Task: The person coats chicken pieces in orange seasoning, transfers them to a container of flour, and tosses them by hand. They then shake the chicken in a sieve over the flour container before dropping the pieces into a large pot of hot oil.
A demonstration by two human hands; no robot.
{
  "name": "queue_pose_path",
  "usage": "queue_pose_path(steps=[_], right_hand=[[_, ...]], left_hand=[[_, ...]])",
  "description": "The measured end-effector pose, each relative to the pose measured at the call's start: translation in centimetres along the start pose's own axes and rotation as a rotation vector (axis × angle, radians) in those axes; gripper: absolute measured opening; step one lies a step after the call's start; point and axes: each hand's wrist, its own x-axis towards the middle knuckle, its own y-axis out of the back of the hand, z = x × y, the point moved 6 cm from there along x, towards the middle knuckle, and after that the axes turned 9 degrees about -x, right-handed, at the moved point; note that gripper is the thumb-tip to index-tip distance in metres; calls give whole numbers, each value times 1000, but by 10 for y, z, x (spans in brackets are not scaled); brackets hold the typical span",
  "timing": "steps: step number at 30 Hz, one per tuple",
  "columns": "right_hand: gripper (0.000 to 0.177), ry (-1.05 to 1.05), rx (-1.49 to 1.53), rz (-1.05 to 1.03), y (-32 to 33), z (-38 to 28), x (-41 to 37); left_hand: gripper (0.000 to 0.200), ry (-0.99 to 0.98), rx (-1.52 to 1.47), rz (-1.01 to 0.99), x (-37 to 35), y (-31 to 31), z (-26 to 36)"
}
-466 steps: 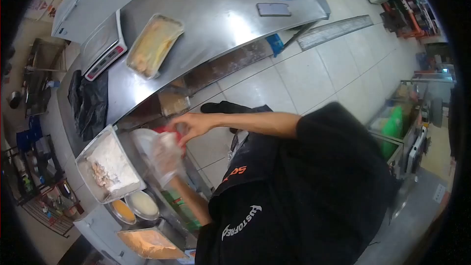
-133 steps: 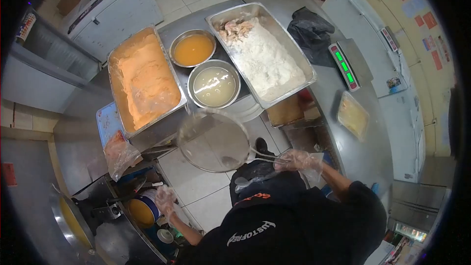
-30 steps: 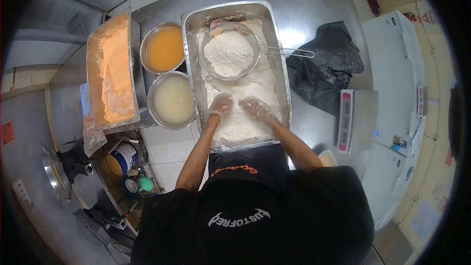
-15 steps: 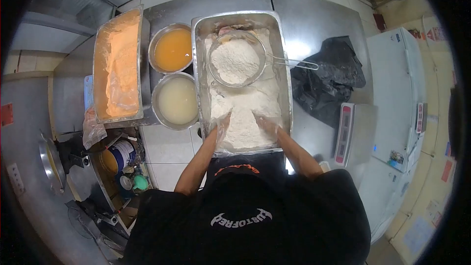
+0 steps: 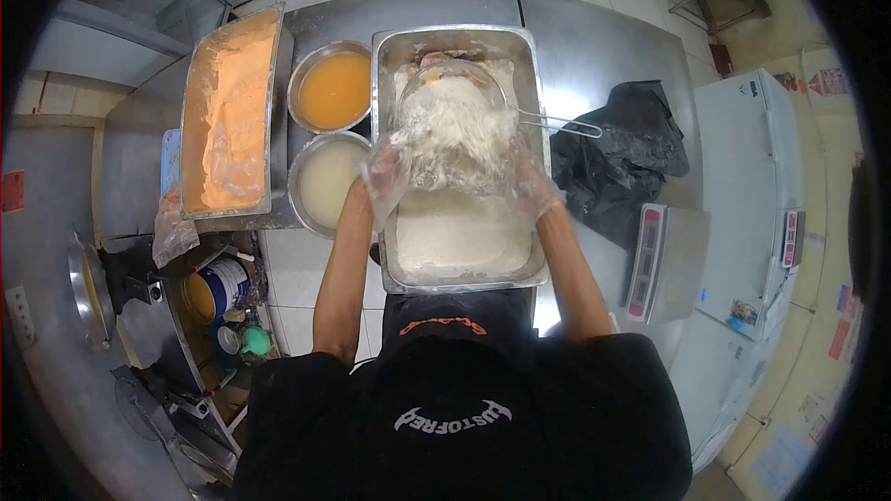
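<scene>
A deep steel tray (image 5: 544, 144) of white flour (image 5: 455, 232) stands in front of me. My left hand (image 5: 385, 174), in a loose clear plastic glove, is raised over its left side, blurred, with its fingers apart. Over the right side is my gloved right hand (image 5: 534, 187), also blurred and open. Loose flour flies between the hands, away from me and over the wire-handled sieve (image 5: 557, 122), partly hiding its bowl. Pinkish pieces dusted with flour (image 5: 444, 58) show at the tray's far end.
On the left are a pan of orange powder (image 5: 232, 111), a bowl of orange liquid (image 5: 334, 91) and a bowl of cloudy liquid (image 5: 325, 187). A black plastic bag (image 5: 640, 139) and a scale (image 5: 668, 260) lie on the right of the steel table (image 5: 594, 37).
Both hands have risen out of the flour near the tray's front and moved away from me. Flour is now thrown up over the sieve, and the front flour surface lies flatter.
</scene>
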Motion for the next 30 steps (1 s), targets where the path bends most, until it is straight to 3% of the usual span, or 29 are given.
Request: queue_pose_path(steps=[1,4,6,8,9,10,11,12,13,15,16,19,21,22,25,27,28,29,30], right_hand=[[37,-148,79,16,6,-4,-9],[36,-663,-285,-40,20,-30,-24],[36,-786,375,-3,14,-64,-6],[36,-857,1044,38,10,-92,22],[36,-868,1382,58,10,-99,33],[36,-868,1381,65,21,-96,38],[36,-757,760,5,51,-94,43],[35,-671,465,-30,67,-94,42],[35,-599,159,-47,82,-95,41],[28,-294,1835,-19,79,-85,35],[25,-15,2645,6,90,-75,34],[27,81,2424,-130,94,-48,29],[30,175,2205,-267,101,-38,18],[31,215,2098,-334,103,-37,13],[35,170,1558,-418,76,-37,-5],[36,-182,1407,-19,53,-115,-42],[37,-245,1635,-48,50,-128,-53],[41,-171,1665,-117,55,-110,-57],[46,-97,1691,-187,61,-93,-62]], left_hand=[[61,79,-30,107,-11,-5,2],[53,210,-122,283,-43,1,-23],[51,266,-181,356,-48,36,-67],[50,151,693,422,-37,96,-105],[50,147,691,425,-25,117,-135],[49,34,1019,464,-9,134,-153],[49,-21,1185,478,-1,130,-149],[49,-76,1353,504,7,123,-142],[47,241,1314,437,11,96,-129],[45,555,1251,355,-1,88,-148],[44,137,1490,284,-2,87,-163],[37,-267,1299,216,-12,55,-165],[26,-74,1520,144,-25,48,-200],[29,373,1439,54,-32,29,-177],[29,327,1513,-118,-42,29,-178],[31,252,1440,-186,-52,36,-180],[36,279,1209,-87,-55,40,-184],[42,295,984,10,-54,44,-186],[55,590,995,71,-54,23,-166]])
